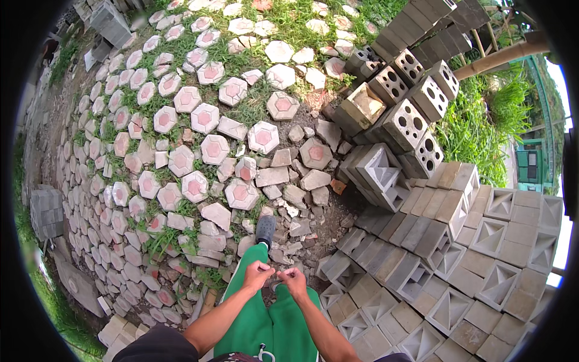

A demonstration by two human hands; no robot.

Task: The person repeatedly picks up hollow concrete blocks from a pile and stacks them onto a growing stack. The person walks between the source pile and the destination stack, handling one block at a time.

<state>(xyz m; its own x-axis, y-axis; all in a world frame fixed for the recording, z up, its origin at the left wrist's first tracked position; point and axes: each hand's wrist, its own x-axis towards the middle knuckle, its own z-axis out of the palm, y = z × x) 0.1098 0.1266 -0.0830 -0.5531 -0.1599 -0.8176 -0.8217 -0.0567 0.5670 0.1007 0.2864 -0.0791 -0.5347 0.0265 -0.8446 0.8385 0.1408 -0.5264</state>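
Observation:
My left hand [257, 274] and my right hand [294, 280] are held close together in front of my waist, above my green trousers [265, 326]. The fingers of both are curled, and something small and dark sits between them; I cannot tell what it is. My grey shoe [265, 229] steps forward onto broken paving pieces. Both forearms come in from the lower edge.
Hexagonal paving stones [205, 117] with pink centres lie among grass on the left and ahead. Stacked grey ventilation blocks [470, 241] fill the right side, with holed blocks [416, 120] behind them. Rubble [301, 181] covers the ground between. A grey block pile [47, 212] stands at far left.

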